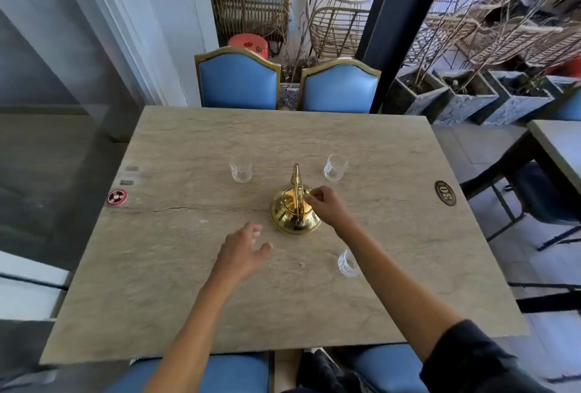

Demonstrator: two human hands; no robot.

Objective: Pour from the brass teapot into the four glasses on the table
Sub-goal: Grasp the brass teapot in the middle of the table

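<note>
The brass teapot (294, 219) stands upright in the middle of the stone table (188, 282), its handle raised. My right hand (327, 207) rests over the pot's right side, fingertips pinched on the handle. Clear glasses stand at the far left (240, 169), at the far right (335, 166) and near right (347, 263), the last partly behind my right forearm. My left hand (242, 251) hovers left of the pot with fingers spread. A pale glint at its fingertips may be another glass; I cannot tell.
Two blue chairs (239, 81) stand at the table's far edge and blue seats (232, 373) at the near edge. A red round sticker (117, 197) marks the left side and a dark number plaque (445, 193) the right. Another table (559, 144) stands at right.
</note>
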